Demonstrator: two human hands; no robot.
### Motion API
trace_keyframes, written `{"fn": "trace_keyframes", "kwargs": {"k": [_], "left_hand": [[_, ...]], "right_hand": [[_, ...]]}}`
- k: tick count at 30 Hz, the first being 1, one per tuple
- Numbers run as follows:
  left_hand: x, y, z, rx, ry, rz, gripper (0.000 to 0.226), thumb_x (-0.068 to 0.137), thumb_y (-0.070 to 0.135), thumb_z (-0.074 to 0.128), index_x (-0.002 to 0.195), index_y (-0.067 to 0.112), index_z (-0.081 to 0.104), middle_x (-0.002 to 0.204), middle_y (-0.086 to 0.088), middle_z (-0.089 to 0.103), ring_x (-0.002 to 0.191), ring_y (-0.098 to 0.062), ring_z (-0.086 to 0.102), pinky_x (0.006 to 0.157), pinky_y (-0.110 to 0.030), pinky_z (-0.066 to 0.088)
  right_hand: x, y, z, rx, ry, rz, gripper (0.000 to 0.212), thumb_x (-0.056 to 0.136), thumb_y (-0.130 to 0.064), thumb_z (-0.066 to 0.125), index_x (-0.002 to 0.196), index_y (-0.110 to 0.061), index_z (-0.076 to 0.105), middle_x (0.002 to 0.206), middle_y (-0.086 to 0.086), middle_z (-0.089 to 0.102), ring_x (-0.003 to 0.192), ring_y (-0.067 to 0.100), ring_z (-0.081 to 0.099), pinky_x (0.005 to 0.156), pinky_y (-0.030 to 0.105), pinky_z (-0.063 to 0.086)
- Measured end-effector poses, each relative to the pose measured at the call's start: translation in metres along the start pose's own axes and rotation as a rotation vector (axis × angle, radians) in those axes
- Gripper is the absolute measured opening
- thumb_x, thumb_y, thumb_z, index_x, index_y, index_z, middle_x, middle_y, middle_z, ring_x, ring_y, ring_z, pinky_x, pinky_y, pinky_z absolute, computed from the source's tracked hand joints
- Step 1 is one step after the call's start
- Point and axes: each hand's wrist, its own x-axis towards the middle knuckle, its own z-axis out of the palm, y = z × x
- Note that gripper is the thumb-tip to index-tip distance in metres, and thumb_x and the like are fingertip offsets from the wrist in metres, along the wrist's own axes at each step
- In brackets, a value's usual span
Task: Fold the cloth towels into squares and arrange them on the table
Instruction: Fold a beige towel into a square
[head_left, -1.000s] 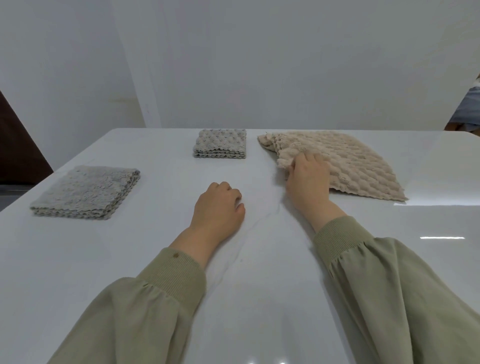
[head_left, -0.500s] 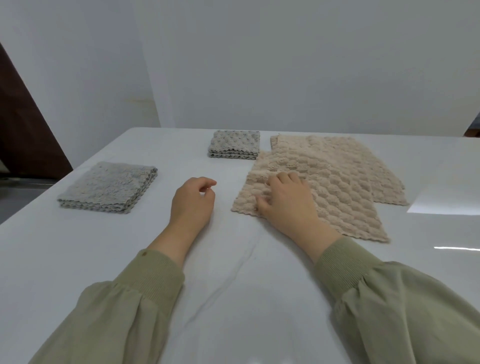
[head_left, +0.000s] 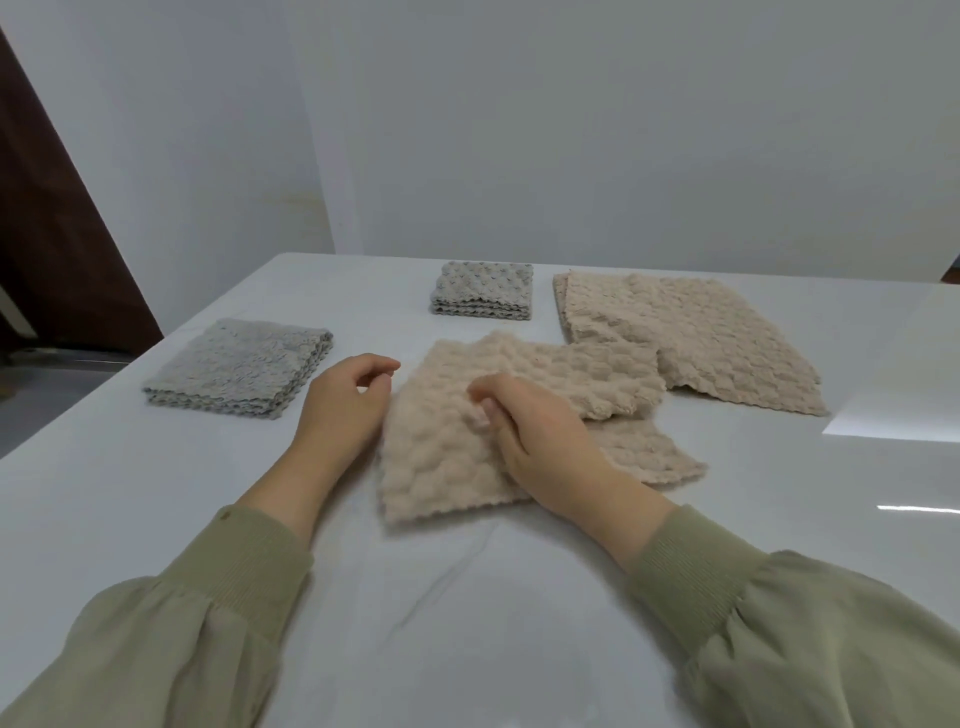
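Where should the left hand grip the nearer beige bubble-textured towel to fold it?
Take the nearer beige bubble-textured towel by its left edge, from the left: that edge lies flat and uncovered beside the left hand; the right hand pinches its middle.

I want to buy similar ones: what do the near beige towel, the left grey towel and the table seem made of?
Near beige towel: soft plush fabric, probably microfibre, shown by puffy bubbles and a wavy edge. Left grey towel: fuzzier, matte pile, likely similar. Table: hard, glossy white with faint grey veins and reflections; stone or laminate, unclear.
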Motion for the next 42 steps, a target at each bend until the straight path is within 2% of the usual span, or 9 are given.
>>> {"fn": "trace_keyframes", "kwargs": {"k": [3,7,14,19,25,29,33,36,42], "left_hand": [[-0.005,0.005,-0.004,-0.037,-0.006,-0.017,0.023,0.093,0.011,0.049,0.1,0.024,0.067,0.101,0.009,0.065,0.098,-0.005,0.056,0.082,-0.017,0.037],[-0.008,0.01,-0.001,0.002,-0.051,-0.018,0.025,0.092,0.012,0.049,0.105,0.024,0.067,0.104,0.011,0.064,0.099,-0.003,0.055,0.083,-0.016,0.036],[-0.006,0.014,-0.003,0.153,-0.152,0.0,0.026,0.093,0.017,0.051,0.114,0.025,0.064,0.113,0.01,0.06,0.105,-0.011,0.056,0.093,-0.027,0.042],[-0.004,0.011,-0.004,0.691,-0.387,0.121,0.04,0.099,0.03,0.038,0.136,0.02,0.046,0.137,-0.004,0.049,0.126,-0.028,0.04,0.103,-0.042,0.036],[-0.009,0.013,0.008,0.619,-0.35,0.221,0.047,0.1,0.035,0.034,0.143,0.018,0.035,0.147,-0.003,0.039,0.134,-0.025,0.033,0.11,-0.039,0.028],[-0.02,0.021,0.023,0.611,-0.447,0.355,0.06,0.095,0.055,0.027,0.148,0.026,0.024,0.153,-0.001,0.03,0.14,-0.021,0.025,0.114,-0.042,0.023],[-0.024,0.029,0.038,0.769,-0.626,0.272,0.07,0.085,0.073,0.019,0.147,0.044,0.005,0.159,0.005,0.001,0.146,-0.02,0.002,0.114,-0.059,0.008],[-0.019,0.03,0.045,0.803,-0.634,0.227,0.067,0.086,0.072,0.018,0.147,0.045,0.008,0.159,0.005,-0.002,0.146,-0.02,-0.003,0.113,-0.061,0.002],[-0.011,0.031,0.049,0.817,-0.605,0.196,0.061,0.091,0.066,0.019,0.147,0.046,0.007,0.159,0.007,-0.003,0.146,-0.02,-0.005,0.113,-0.061,0.001]], "right_hand": [[0.003,0.016,-0.005,-0.218,0.132,0.159,0.025,0.097,-0.02,0.042,0.11,-0.009,0.061,0.104,0.007,0.066,0.098,0.024,0.059,0.086,0.032,0.041],[0.0,0.036,-0.008,-0.563,-0.162,0.432,0.036,0.094,-0.035,0.038,0.116,-0.013,0.055,0.119,0.008,0.058,0.114,0.027,0.047,0.094,0.041,0.037],[0.004,0.016,0.008,-0.464,-0.173,0.244,0.027,0.093,-0.028,0.042,0.099,-0.011,0.061,0.101,0.007,0.06,0.095,0.024,0.051,0.08,0.037,0.046],[0.001,-0.016,0.026,-0.395,-0.167,0.173,0.024,0.091,-0.024,0.046,0.097,-0.007,0.061,0.099,0.012,0.06,0.095,0.03,0.051,0.076,0.039,0.043],[0.017,-0.013,0.02,-0.218,-0.031,0.28,0.026,0.094,-0.024,0.042,0.086,-0.007,0.061,0.088,0.007,0.059,0.083,0.024,0.051,0.073,0.038,0.044],[0.034,0.034,0.007,-0.414,0.006,0.372,0.033,0.097,-0.023,0.037,0.111,-0.008,0.062,0.116,0.013,0.059,0.108,0.031,0.047,0.09,0.04,0.038],[0.041,0.076,-0.002,-0.485,-0.313,0.463,0.047,0.101,-0.035,0.022,0.144,-0.022,0.035,0.158,0.007,0.016,0.145,0.03,0.007,0.114,0.053,0.004],[0.043,0.101,-0.005,-0.521,-0.463,0.526,0.052,0.1,-0.038,0.014,0.148,-0.02,0.025,0.159,0.004,0.009,0.146,0.027,-0.001,0.112,0.057,-0.005],[0.044,0.13,-0.018,-0.537,-0.395,0.697,0.055,0.098,-0.033,0.014,0.146,-0.009,0.026,0.158,0.006,0.016,0.146,0.024,0.008,0.113,0.058,0.0]]}}
